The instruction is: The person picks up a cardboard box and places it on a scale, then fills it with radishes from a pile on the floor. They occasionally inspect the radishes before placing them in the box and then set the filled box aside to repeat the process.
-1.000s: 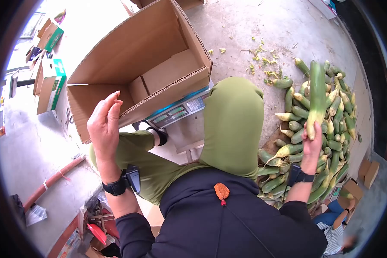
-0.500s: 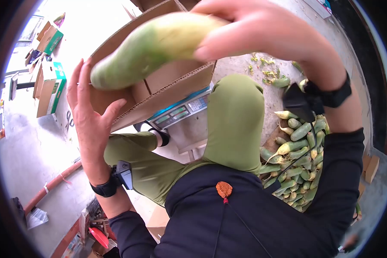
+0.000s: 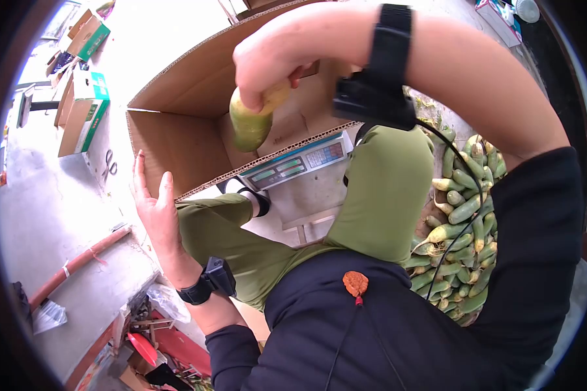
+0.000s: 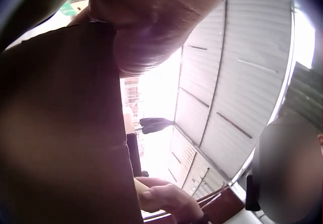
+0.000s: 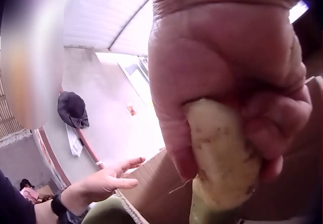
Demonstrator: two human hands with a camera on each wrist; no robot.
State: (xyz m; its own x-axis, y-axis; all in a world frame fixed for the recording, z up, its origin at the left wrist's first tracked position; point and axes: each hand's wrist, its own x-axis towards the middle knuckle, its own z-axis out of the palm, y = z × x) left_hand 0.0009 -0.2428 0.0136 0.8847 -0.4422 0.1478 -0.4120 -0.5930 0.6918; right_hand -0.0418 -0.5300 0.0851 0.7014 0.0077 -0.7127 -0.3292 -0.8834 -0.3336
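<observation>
My right hand [image 3: 264,68] grips a green radish [image 3: 251,127] by its pale yellowish end, over the inside of a large cardboard box [image 3: 176,140]. In the right wrist view the fingers wrap round the pale part of the radish [image 5: 222,153], and its green end points down. At the box's near left corner is my left hand [image 3: 156,212], fingers extended and thumb apart, against the outside of the wall. The left wrist view shows that hand [image 4: 151,27] close up, by the dark cardboard wall [image 4: 65,128].
A scale [image 3: 300,163] with displays and a keypad sits under the box. On the floor to the right lies a heap of green radishes [image 3: 463,247]. Green-and-white cartons [image 3: 85,111], scissors [image 3: 109,163] and a reddish pipe [image 3: 78,267] are at the left.
My right hand has carried the radish from above the heap on the right, across to the left and down into the box's opening. My left hand has shifted lower along the box's left side.
</observation>
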